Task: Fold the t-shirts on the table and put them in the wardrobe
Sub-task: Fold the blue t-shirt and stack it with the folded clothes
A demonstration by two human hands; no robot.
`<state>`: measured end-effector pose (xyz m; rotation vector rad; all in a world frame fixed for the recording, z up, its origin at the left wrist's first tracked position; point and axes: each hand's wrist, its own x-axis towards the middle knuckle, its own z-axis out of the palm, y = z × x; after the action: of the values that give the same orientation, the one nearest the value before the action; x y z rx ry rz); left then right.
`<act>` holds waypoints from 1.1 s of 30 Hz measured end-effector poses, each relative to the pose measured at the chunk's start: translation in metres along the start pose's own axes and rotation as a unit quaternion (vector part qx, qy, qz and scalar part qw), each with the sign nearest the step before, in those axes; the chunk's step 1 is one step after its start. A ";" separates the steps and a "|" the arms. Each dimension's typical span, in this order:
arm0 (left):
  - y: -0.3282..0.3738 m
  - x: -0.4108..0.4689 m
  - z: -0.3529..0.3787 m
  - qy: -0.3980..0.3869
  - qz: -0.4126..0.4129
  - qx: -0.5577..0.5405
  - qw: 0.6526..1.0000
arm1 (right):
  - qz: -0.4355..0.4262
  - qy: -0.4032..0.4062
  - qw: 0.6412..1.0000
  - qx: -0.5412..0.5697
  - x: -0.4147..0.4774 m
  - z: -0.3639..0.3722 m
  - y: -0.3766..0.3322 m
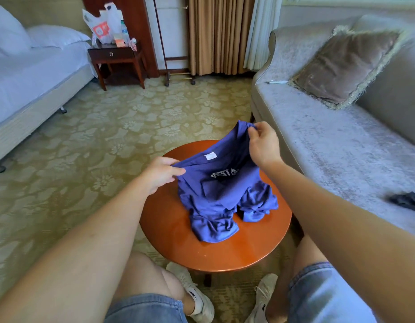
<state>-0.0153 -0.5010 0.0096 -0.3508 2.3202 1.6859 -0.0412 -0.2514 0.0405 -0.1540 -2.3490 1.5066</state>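
**Blue t-shirt held up by its neck end in both hands**

The left hand [163,174] has its fingers [177,170] curled round one side of the blue t-shirt [221,194] at the neck end and pinches the cloth. The right hand [263,145] is higher and farther out. Its own fingers pinch the other side of the same edge, so the cloth slopes up from the left fingers to the right ones. Between the two grips a white neck label [210,156] and pale lettering show. Below the fingers the rest of the shirt lies bunched on the round wooden tabletop [176,243]. Right of the right fingers is a grey sofa [330,145] with a fringed cushion [344,66] and a dark garment [409,201]. Well left of the left fingers is a bed [27,85].
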 end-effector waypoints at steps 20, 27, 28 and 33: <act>0.232 -0.210 -0.037 0.170 0.383 -0.221 0.881 | -0.189 0.207 0.960 -0.023 -0.056 -0.195 -0.186; 0.281 -0.286 -0.055 0.189 0.466 -0.211 0.838 | -0.268 0.230 0.936 -0.001 -0.092 -0.248 -0.246; 0.286 -0.293 -0.058 0.197 0.476 -0.206 0.832 | -0.282 0.233 0.931 0.010 -0.094 -0.252 -0.252; 0.302 -0.309 -0.070 0.224 0.495 -0.181 0.820 | -0.328 0.237 0.913 0.046 -0.096 -0.259 -0.274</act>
<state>0.1685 -0.4629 0.4046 0.6088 2.7063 2.7823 0.1631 -0.1731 0.3623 0.2485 -1.6905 1.0823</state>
